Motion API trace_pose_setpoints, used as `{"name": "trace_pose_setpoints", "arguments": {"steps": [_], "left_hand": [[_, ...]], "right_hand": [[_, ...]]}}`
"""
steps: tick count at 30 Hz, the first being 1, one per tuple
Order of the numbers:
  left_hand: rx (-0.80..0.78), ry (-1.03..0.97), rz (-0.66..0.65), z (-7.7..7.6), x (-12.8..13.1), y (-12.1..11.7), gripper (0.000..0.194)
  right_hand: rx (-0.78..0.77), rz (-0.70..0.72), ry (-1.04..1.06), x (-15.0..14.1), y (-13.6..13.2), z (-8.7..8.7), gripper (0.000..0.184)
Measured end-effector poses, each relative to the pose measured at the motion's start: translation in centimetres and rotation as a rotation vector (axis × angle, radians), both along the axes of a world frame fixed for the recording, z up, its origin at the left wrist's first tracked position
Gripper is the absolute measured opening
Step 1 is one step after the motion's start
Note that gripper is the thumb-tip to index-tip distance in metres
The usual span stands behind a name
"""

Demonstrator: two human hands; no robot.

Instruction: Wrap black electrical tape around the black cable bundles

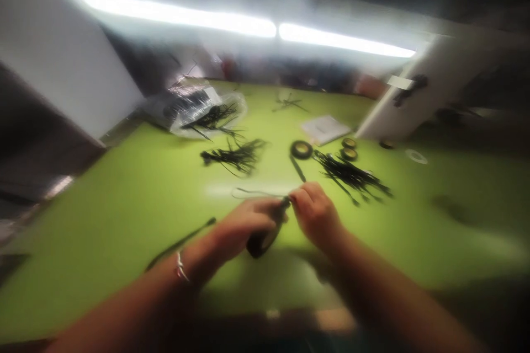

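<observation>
My left hand [248, 220] is closed around a roll of black tape [259, 242], which hangs tilted below the fingers. A small dark piece [286, 202] sticks out at its fingertips, too blurred to name. Pinched against that piece is my right hand [317, 210], its fingers hiding what they grip. Behind the left hand, a thin looped wire [248, 192] leads toward the fingertips. One black cable [182, 242] lies beside my left forearm. Farther back are a tape roll with a loose tail [301, 149] and a bundle of black cables [351, 172].
A clear plastic bag [194, 113] of black cables stands at the back left of the green table [124, 193]. Before it lies a loose cable bunch [236, 157]. A white packet [326, 129], small tape rolls [349, 149] and a white ring [416, 156] lie near the right panel [430, 88].
</observation>
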State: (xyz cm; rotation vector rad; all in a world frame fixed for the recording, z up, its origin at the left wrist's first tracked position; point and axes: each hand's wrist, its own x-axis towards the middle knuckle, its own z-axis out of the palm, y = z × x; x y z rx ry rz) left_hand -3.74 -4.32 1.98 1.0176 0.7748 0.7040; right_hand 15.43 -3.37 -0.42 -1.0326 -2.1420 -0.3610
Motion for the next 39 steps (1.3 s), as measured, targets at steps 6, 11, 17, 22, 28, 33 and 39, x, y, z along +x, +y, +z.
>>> {"name": "trace_pose_setpoints", "arguments": {"steps": [6, 11, 17, 22, 28, 33, 39], "left_hand": [[0.003, 0.063, 0.160, -1.2, 0.9, -0.5, 0.029], [-0.131, 0.040, 0.248, -2.0, 1.1, -0.4, 0.044], [-0.001, 0.137, 0.264, -1.2, 0.7, -0.3, 0.032], [0.275, 0.338, 0.286, -0.9, 0.5, -0.2, 0.032], [0.473, 0.433, 0.333, -1.5, 0.8, -0.3, 0.029], [0.023, 0.108, 0.230, -1.4, 0.9, -0.3, 0.049], [0.022, 0.046, 0.263, -1.9, 0.5, 0.2, 0.032]], "right_hand": [[0.063, 0.111, -0.045, -0.3, -0.3, 0.0, 0.011], [0.137, 0.227, -0.091, -0.4, -0.4, 0.2, 0.014], [0.111, 0.292, -0.037, -0.2, 0.1, -0.2, 0.022], [-0.294, 0.228, 0.254, -0.4, 0.1, -0.3, 0.013], [-0.524, 0.254, 0.228, -0.5, -0.1, 0.2, 0.020], [-0.463, 0.263, 0.258, -0.2, 0.2, 0.3, 0.017], [-0.314, 0.292, 0.122, 0.0, 0.3, 0.4, 0.014]]}}
